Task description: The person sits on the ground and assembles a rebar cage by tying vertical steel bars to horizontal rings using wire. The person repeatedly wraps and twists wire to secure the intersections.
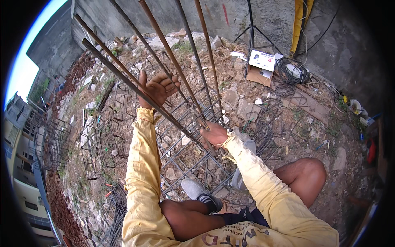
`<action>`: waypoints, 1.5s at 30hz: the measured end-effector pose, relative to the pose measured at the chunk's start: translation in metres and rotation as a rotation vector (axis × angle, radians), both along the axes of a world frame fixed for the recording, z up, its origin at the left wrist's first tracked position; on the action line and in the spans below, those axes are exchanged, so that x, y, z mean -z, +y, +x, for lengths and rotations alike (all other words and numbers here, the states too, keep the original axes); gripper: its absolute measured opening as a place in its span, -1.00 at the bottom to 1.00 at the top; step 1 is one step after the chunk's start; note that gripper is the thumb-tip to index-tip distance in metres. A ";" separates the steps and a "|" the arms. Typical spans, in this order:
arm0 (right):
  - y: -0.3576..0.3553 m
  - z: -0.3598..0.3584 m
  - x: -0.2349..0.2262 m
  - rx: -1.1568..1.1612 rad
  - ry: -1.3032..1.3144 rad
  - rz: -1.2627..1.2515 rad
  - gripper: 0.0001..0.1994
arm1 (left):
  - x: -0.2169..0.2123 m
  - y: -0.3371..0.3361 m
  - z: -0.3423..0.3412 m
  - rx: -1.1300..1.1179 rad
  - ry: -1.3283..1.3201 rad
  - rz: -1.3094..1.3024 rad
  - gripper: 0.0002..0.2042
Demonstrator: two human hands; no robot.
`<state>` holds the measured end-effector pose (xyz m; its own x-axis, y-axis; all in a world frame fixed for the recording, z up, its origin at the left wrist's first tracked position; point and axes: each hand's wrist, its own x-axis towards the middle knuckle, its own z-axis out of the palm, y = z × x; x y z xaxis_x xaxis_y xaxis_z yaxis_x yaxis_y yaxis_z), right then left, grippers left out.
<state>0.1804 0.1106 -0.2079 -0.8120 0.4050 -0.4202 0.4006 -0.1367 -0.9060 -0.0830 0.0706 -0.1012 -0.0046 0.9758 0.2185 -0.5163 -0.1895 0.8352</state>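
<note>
Several long rusty steel bars (120, 75) rise from a grid of tied rebar (181, 159) on the ground and lean out toward the far left. My left hand (158, 88) is raised among them, palm showing and fingers spread. It holds nothing, and one bar crosses in front of its wrist. Lower down, my right hand (214, 135) is closed near the foot of the bars, above the grid. A slim dark piece shows at its fingers, but I cannot tell whether it is a tool or a bar.
Square bent rebar stirrups (96, 150) stand on the rubble to the left. Tangled wire (267, 127) lies right of the grid. Toward the wall stand a black tripod (250, 31), an opened carton (261, 61) and a cable coil (294, 71). My grey shoe (192, 188) rests by the grid's near edge.
</note>
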 end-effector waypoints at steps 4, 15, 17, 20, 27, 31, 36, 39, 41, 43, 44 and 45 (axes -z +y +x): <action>-0.006 -0.017 0.036 0.124 -0.003 0.309 -0.59 | 0.000 -0.001 0.000 0.009 -0.005 0.016 -0.12; -0.025 -0.035 0.091 0.425 0.008 0.572 -0.40 | -0.006 -0.001 0.003 0.014 0.024 0.008 -0.13; -0.031 -0.030 0.082 0.397 -0.021 0.588 -0.38 | -0.002 -0.005 0.001 0.014 -0.005 -0.004 -0.13; -0.023 -0.027 0.083 0.374 -0.003 0.624 -0.36 | -0.006 0.000 0.006 -0.027 0.026 -0.026 -0.14; -0.029 -0.011 0.056 0.041 0.434 -0.644 -0.71 | -0.002 -0.004 0.001 -0.026 0.025 -0.033 -0.18; -0.019 -0.004 0.073 -0.151 0.624 -1.238 -0.73 | -0.004 0.001 0.004 -0.005 0.012 -0.039 -0.19; -0.019 -0.001 0.063 0.000 0.496 -0.794 -0.61 | -0.004 0.002 0.003 -0.059 -0.005 -0.054 -0.18; -0.026 0.001 0.047 0.194 0.284 -0.015 -0.47 | 0.001 0.001 0.000 -0.060 -0.008 -0.049 -0.16; -0.042 -0.003 0.050 0.353 0.193 0.615 -0.42 | -0.002 -0.002 0.003 -0.049 0.011 -0.038 -0.16; -0.049 -0.004 0.054 0.415 0.133 0.738 -0.44 | -0.002 0.000 0.002 -0.023 0.008 -0.010 -0.16; -0.052 -0.006 0.060 0.431 0.140 0.779 -0.49 | -0.002 0.000 0.002 -0.008 0.003 0.000 -0.16; -0.053 -0.008 0.064 0.446 0.148 0.818 -0.54 | -0.003 0.001 0.001 0.005 -0.001 0.009 -0.16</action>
<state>0.1723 0.0572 -0.2723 -0.5335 0.8147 0.2271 0.3381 0.4516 -0.8257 -0.0815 0.0711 -0.0979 0.0003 0.9739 0.2272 -0.5179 -0.1942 0.8331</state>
